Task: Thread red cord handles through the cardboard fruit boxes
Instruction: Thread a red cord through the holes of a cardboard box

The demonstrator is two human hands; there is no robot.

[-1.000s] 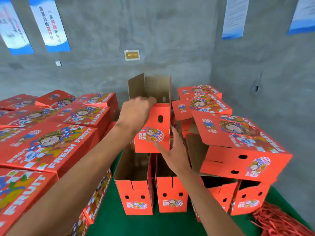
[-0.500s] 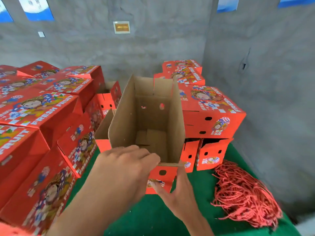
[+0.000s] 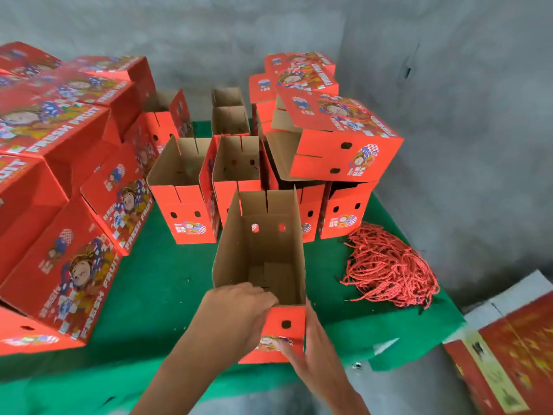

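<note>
Standing open-topped near the front edge of a green table (image 3: 149, 283), a red box (image 3: 260, 259) shows its brown cardboard inside and two punched holes (image 3: 267, 227) in the far wall. A person's left hand (image 3: 236, 313) curls its fingers over the near rim, gripping that wall. The right hand (image 3: 311, 345) lies flat against the box's printed front and right corner, fingers straight, holding nothing else. A single hole (image 3: 286, 324) shows on that front, between the two hands.

Just right of the box, apart from it, a loose heap of red cords (image 3: 389, 271) lies on the cloth. Behind stand more open boxes (image 3: 185, 199) in a row, each with two holes in front. A closed box (image 3: 341, 136) rests tilted on top of those at right. Closed boxes marked "FRESH FRUIT" form a stack (image 3: 59, 175) along the left. Grey concrete walls (image 3: 449, 85) close the corner.
</note>
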